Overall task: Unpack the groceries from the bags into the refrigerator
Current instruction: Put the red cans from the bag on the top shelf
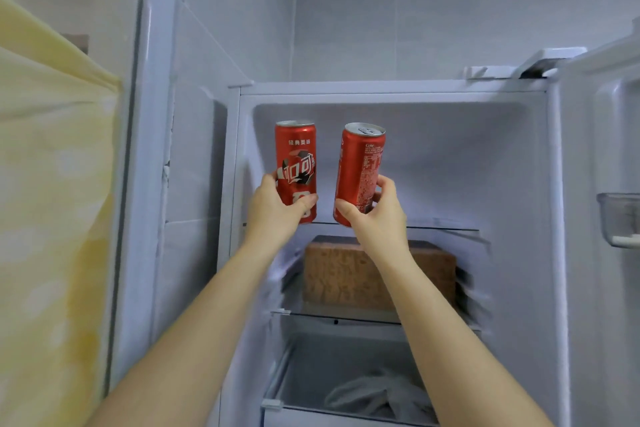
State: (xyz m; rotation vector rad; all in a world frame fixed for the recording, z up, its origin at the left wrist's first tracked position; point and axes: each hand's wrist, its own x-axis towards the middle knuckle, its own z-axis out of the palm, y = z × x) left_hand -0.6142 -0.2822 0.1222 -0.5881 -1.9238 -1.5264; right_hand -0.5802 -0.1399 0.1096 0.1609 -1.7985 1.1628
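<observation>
Two tall, thin red cans are up in the top part of the open refrigerator (450, 166), side by side but not touching. The left can (296, 163) stands straight, with white writing and a swirly picture on its front. The left hand (277, 204) holds it low down. Its bottom is right at the near edge of the glass shelf (443, 226). The right can (360, 170) tips a little, its top leaning right, so its silver lid and pull tab show. It has tiny white print. The right hand (377, 215) holds its bottom part.
</observation>
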